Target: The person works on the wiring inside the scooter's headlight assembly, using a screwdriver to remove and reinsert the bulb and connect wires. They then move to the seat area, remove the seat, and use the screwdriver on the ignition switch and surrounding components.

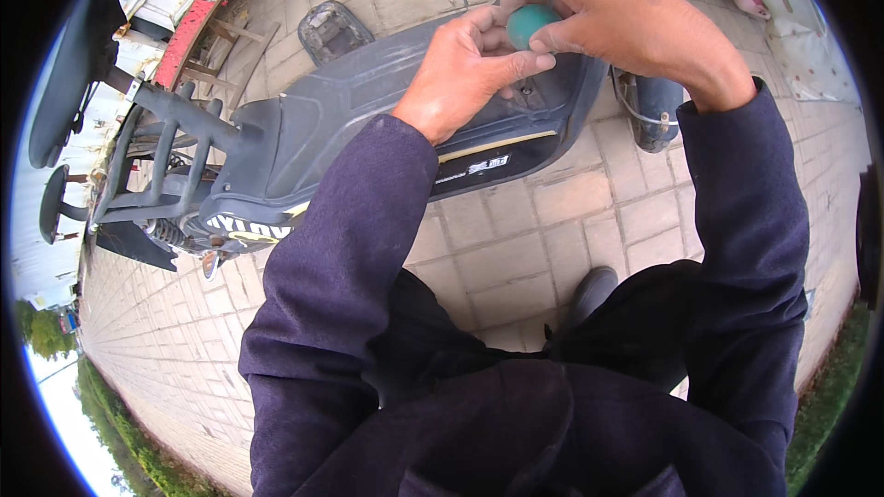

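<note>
A smooth green round thing (527, 26), too plain to name its kind, is up between my two hands, above the footboard area of a dark electric scooter (341, 110). My right hand (608, 14) reaches over it from the right, with its thumb pressed to the lower edge and its fingers bent around the top. From the left, my left hand (465, 69) closes on its near side with curled fingers; the thumb stretches beneath it toward the right thumb. Some fingertips are hidden behind the green thing.
The scooter's front wheel (652, 115) is to the right. A detached dark seat-like part (334, 32) lies on the paving (516, 248) beyond the scooter. A red-topped wooden bench (189, 41) stands far left, and a pale spotted cover (801, 28) hangs at upper right.
</note>
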`<state>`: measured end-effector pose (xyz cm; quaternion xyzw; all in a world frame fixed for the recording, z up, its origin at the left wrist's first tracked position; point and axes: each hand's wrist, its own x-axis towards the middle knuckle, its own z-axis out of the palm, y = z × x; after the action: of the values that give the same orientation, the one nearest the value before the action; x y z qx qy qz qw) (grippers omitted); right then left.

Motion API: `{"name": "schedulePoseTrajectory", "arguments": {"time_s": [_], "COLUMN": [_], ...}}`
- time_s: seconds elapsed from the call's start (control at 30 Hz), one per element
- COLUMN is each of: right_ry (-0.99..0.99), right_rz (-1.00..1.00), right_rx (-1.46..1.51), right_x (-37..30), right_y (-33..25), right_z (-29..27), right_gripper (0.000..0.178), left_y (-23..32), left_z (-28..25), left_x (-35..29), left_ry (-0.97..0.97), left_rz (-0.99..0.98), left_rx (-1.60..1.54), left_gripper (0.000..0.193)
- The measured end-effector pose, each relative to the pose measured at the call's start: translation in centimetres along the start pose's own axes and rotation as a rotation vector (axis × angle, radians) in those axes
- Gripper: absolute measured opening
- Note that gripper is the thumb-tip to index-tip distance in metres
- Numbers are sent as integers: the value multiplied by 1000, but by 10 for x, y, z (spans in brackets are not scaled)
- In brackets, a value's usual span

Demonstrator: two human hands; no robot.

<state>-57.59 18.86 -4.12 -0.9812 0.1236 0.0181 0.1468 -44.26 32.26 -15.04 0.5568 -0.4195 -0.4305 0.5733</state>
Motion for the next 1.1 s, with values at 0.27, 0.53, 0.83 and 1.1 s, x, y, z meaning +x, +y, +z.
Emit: {"name": "schedulePoseTrajectory", "arguments": {"time_s": [0.27, 0.53, 0.83, 1.1], "right_ry": [276, -152, -335, -218], "right_rz": [-325, -76, 163, -39], "right_rx": [-801, -278, -209, -370], "right_x": [15, 31, 42, 38], "right_y": [5, 3, -21, 0], "right_z": [38, 28, 17, 25], "right_gripper": [32, 41, 49, 33], "left_y": [-7, -19, -42, -46], "left_z": [11, -17, -11, -6], "left_x": [-3, 1, 1, 1], "left_ry": [149, -136, 47, 69], "left_rz": [5, -4, 255, 176], "left_rx": [-12, -6, 431, 443], "left_gripper": [32, 25, 23, 22]}}
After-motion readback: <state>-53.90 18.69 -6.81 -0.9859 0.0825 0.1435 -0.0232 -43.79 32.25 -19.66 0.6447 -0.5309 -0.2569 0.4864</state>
